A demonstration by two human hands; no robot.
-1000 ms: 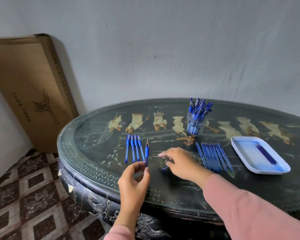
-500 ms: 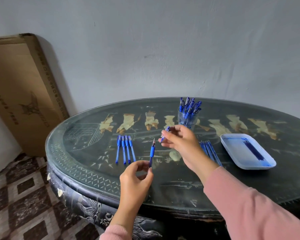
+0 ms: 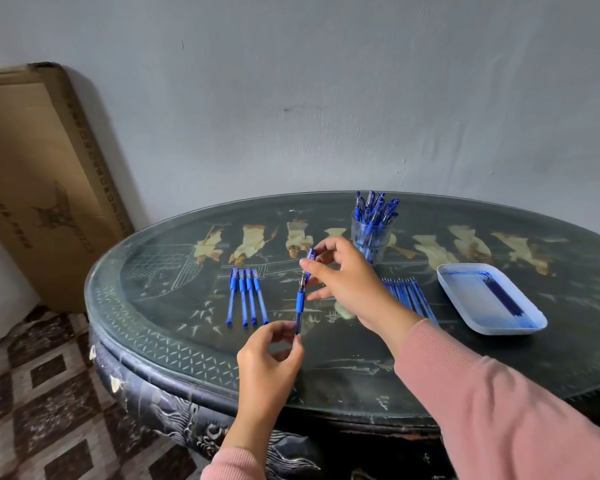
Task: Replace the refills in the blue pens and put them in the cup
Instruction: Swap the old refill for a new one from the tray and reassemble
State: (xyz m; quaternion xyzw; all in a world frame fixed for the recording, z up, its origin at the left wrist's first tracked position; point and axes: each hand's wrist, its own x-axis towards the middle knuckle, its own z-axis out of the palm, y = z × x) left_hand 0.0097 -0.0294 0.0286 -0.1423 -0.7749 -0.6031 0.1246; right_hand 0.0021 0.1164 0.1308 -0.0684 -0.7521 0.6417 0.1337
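Pen (image 3: 300, 303) between four pens (image 3: 246, 296) and refills (image 3: 409, 296)

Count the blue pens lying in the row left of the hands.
4 pens side by side on the table: leftmost, second, third, rightmost beside the held pen. None appears hidden.

Lighting: soft, dimmish daylight from the left. Shadows: a broad one right of the cardboard box (image 3: 42, 188) on the wall (image 3: 326, 81). Glare: pale sheen on the glass surface (image 3: 326, 368). Distortion: wide-angle bowing at the edges. Focus: mildly soft throughout.
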